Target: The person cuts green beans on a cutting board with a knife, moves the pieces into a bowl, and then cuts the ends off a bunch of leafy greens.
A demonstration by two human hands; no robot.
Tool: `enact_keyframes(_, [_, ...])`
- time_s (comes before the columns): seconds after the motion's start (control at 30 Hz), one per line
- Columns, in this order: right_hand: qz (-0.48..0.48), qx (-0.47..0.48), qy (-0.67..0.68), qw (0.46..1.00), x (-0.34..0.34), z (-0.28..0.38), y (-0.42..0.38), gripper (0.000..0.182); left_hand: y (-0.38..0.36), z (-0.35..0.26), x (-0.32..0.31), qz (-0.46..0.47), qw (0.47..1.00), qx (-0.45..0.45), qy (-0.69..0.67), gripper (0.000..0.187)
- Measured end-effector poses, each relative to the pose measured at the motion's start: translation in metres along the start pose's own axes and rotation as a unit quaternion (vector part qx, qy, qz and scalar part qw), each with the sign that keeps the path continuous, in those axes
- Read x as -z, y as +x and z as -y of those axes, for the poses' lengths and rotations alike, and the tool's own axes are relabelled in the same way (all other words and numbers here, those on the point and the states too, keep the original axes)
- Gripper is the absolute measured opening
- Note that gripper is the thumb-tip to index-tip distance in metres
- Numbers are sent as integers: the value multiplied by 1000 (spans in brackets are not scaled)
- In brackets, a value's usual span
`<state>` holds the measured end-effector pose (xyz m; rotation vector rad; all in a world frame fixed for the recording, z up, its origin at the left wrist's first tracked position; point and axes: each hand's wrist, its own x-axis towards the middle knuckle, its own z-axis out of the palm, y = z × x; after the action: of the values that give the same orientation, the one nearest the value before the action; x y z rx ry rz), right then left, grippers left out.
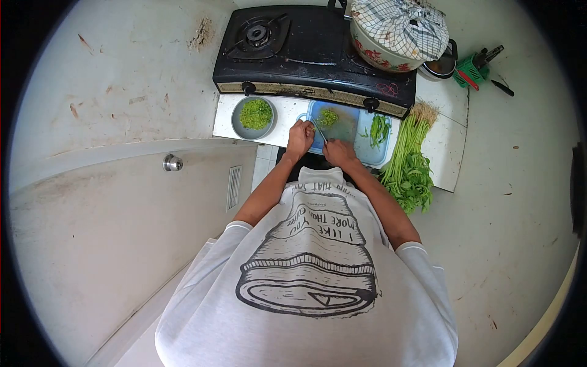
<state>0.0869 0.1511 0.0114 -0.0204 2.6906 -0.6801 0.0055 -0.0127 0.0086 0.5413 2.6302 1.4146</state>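
My left hand (pixel 301 138) is closed at the left edge of a blue cutting board (pixel 347 127), its fingertips round a small piece of green too small to make out well. In my right hand (pixel 339 151) is a knife (pixel 320 131), its blade pointing up and left towards my left fingers. Chopped greens (pixel 328 117) lie in a small heap on the board, just above the blade. Some loose leaves (pixel 380 129) rest on the light blue tray (pixel 371 151) at the right. A grey bowl (pixel 236 126) of chopped greens stands to the left of my hands.
A black gas stove (pixel 312 55) spans the back, with a cloth-covered pot (pixel 385 56) on its right side. Long leafy stalks (pixel 408 156) hang over the counter edge at right. A green basket (pixel 468 68) holds utensils; a dark-handled knife (pixel 502 88) is beside it.
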Motion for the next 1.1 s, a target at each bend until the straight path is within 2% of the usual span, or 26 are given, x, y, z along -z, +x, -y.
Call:
enact_keyframes(0.27, [19,-11,3,1000,6,4,-6,38,0,6,-5,-7,1000,10,-11,7])
enact_keyframes(0.47, [-6,-12,1,1000,2,6,-6,38,0,6,-4,-8,1000,8,1,8])
enact_keyframes(0.57, [10,9,-4,1000,-3,2,-2,38,0,10,-5,-8,1000,-5,27,8])
enact_keyframes(0.67, [9,-14,14,1000,-2,8,7,37,0,9,-6,-10,1000,0,15,9])
enact_keyframes(0.77, [23,-19,11,999,7,14,9,37,0,3,-1,11,999,28,45,11])
enact_keyframes(0.87, [49,-45,-12,998,9,13,7,36,0,3,-2,6,998,25,62,12])
enact_keyframes(0.97, [109,-52,-44,992,17,15,2,36,-3,-4,-2,-20,1000,23,8,8])
enact_keyframes(1.1, [120,-51,-52,990,16,15,7,37,-3,-1,-1,-14,999,15,45,8])
